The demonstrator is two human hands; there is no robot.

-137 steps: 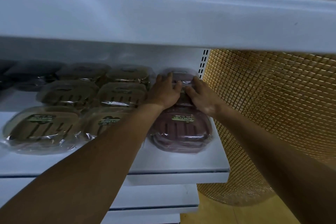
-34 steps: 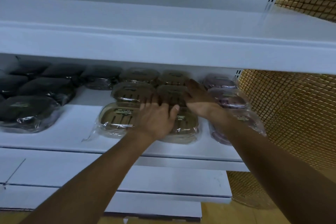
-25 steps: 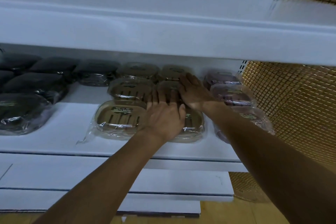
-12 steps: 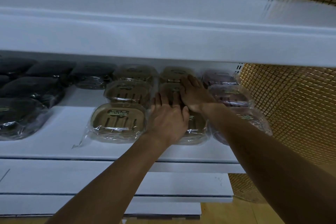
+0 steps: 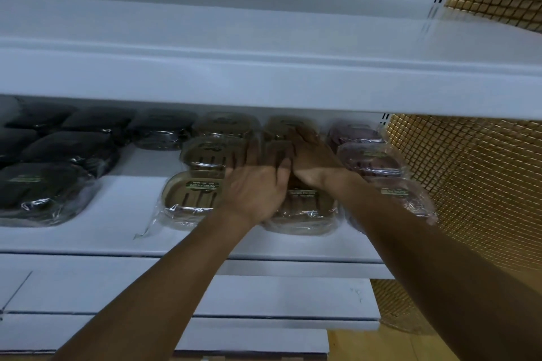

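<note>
Plastic-wrapped soap dishes lie in rows on a white shelf. Tan dishes fill two middle columns, one front dish at left and another at right. My left hand lies flat, fingers straight, on the middle tan dish of the right column. My right hand rests with straight fingers on the tan dishes farther back in that column. That middle dish is mostly hidden under both hands.
Black wrapped dishes fill the shelf's left part. Purple wrapped dishes stand in a column at the right end. A white shelf overhangs closely above. A gold mosaic wall bounds the right side. Lower shelves jut out below.
Both hands left the purple column and came to the right tan column. In the last second they slid slightly deeper and closer together; the view shifted a little.
</note>
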